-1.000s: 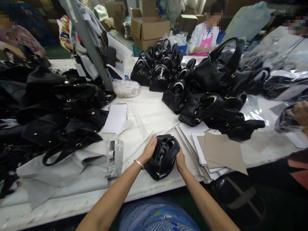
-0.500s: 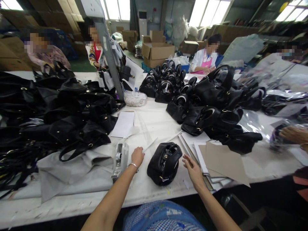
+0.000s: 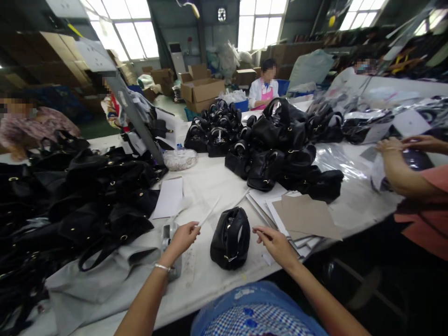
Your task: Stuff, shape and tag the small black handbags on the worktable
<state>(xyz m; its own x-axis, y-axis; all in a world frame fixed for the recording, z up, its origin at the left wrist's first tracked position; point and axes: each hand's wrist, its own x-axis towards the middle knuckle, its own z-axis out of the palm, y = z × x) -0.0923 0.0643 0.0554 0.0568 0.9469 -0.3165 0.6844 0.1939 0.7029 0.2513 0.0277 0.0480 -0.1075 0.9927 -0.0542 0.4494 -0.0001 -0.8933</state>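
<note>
My left hand [image 3: 185, 237] pinches one end of a thin white strip [image 3: 210, 211], which points up and away over the table. Beside that hand, partly hidden by it, is a grey tape dispenser [image 3: 167, 232]. A small black handbag [image 3: 224, 240] stands upright between my hands, its handle folded over the top and a gold-coloured buckle low on the front. My right hand [image 3: 271, 240] hovers just right of the bag, apart from it. Its fingers are loosely bent, and nothing shows in them.
Black bags [image 3: 94, 186] heap up on the left, over a grey cloth [image 3: 105, 275]. More black handbags [image 3: 266, 163] stand ahead. Card sheets [image 3: 308, 217] lie right, and white paper [image 3: 168, 197] lies left. A co-worker's hands [image 3: 392, 149] handle a plastic-wrapped item at far right.
My view has swung to the right. My left hand still holds the white strip. The handbag has turned and its handle now lies toward me. My right hand's fingers have drawn closer together.
</note>
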